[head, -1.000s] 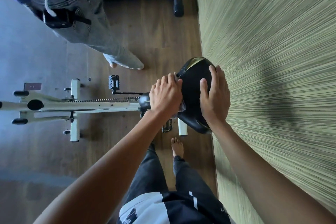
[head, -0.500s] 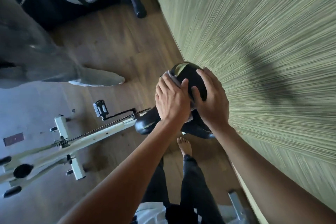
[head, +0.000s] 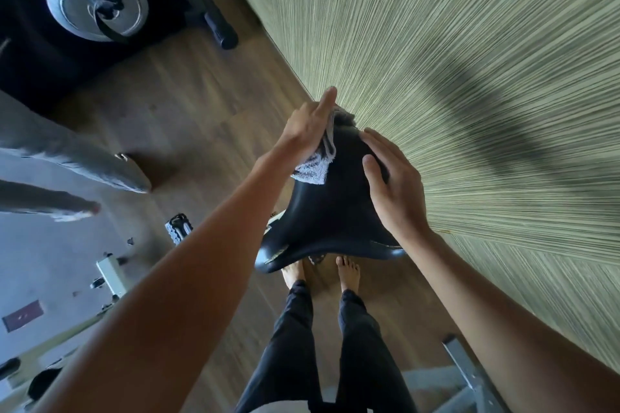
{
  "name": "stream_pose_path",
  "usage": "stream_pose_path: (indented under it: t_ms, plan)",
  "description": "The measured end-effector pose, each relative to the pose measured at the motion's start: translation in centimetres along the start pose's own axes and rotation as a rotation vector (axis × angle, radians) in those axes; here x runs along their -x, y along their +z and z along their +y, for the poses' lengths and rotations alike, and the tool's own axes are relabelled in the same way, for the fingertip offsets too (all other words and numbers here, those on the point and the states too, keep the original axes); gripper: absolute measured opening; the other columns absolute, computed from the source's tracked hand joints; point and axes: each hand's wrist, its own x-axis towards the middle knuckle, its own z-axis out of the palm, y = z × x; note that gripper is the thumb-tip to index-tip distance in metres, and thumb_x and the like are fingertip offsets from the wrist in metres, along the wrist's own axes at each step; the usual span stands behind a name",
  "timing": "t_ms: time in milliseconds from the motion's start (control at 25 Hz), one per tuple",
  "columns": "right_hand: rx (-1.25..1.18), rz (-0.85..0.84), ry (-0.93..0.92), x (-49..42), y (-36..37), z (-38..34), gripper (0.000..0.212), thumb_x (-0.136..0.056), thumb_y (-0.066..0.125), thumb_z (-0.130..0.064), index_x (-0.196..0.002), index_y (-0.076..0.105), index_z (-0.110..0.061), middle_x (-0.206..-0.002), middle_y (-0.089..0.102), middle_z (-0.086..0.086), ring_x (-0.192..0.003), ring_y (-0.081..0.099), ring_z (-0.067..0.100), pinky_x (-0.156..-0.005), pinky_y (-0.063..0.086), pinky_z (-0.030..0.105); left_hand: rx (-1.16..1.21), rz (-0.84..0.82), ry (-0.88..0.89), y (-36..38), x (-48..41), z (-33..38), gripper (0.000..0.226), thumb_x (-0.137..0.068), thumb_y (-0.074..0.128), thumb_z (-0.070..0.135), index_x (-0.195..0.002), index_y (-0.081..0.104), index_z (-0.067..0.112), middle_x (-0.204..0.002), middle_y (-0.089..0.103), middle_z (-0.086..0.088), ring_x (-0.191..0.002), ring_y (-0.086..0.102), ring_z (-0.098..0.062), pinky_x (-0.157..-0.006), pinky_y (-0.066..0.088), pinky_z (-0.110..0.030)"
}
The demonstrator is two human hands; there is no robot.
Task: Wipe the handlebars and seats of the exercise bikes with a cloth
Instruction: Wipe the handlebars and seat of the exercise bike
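While beside wall (head: 436, 43), seat (head: 328, 211) under cloth (head: 315, 168).

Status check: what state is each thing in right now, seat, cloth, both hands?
Seat: black, bare except near its nose.
Cloth: bunched on the seat's nose, under the left hand.
Left hand: fingers straight, pressing the cloth down.
Right hand: resting flat on the seat's right side.

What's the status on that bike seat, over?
Left hand flat, pressing cloth on seat near its narrow end. Right hand rests on seat. Wall close alongside; nothing blocking.
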Motion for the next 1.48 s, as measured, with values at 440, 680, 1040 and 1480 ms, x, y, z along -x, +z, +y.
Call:
stream_pose_path:
  t_ms: [440,680,1040,1480]
  plan:
    - [0.063,0.017,-0.084,0.1,0.0,0.0,0.041,-0.099,0.05,-0.024,-0.139,0.057,-0.017,-0.144,0.055,-0.005,-0.135,0.047,0.005,-0.109,0.044,0.034,0.133,0.308,-0.135,3.3,7.0,-3.4,0.039,-0.107,0.023,0.038,-0.122,0.052,0.016,-0.119,0.059,-0.005,-0.104,0.054,-0.021,-0.086,0.037,-0.037]
    - [0.05,-0.023,-0.094,0.2,-0.2,0.1,0.044,-0.097,0.052,-0.031,-0.14,0.056,-0.02,-0.146,0.054,-0.005,-0.136,0.046,0.007,-0.11,0.043,0.037,-0.362,0.449,-0.065,6.2,13.8,-4.9,0.046,-0.106,0.026,0.034,-0.145,0.036,0.012,-0.145,0.048,-0.008,-0.129,0.047,-0.027,-0.104,0.039,-0.042]
    - [0.066,-0.062,-0.093,0.2,-0.6,0.0,0.05,-0.095,0.05,-0.038,-0.142,0.052,-0.023,-0.149,0.05,-0.007,-0.138,0.043,0.006,-0.109,0.044,0.039,-0.496,0.744,-0.073,7.7,17.3,-9.0,0.04,-0.105,0.026,0.027,-0.123,0.054,0.005,-0.122,0.06,-0.014,-0.117,0.053,-0.033,-0.11,0.032,-0.045]
    - [-0.195,-0.186,-0.011,1.8,-2.9,-2.4,0.039,-0.102,0.05,-0.017,-0.141,0.054,-0.013,-0.152,0.047,0.002,-0.142,0.038,0.01,-0.122,0.026,0.029,-0.472,0.548,0.165,12.5,13.4,-2.8,0.057,-0.107,0.008,0.029,-0.154,0.019,0.001,-0.163,0.016,-0.016,-0.153,0.006,-0.027,-0.125,0.008,-0.043]
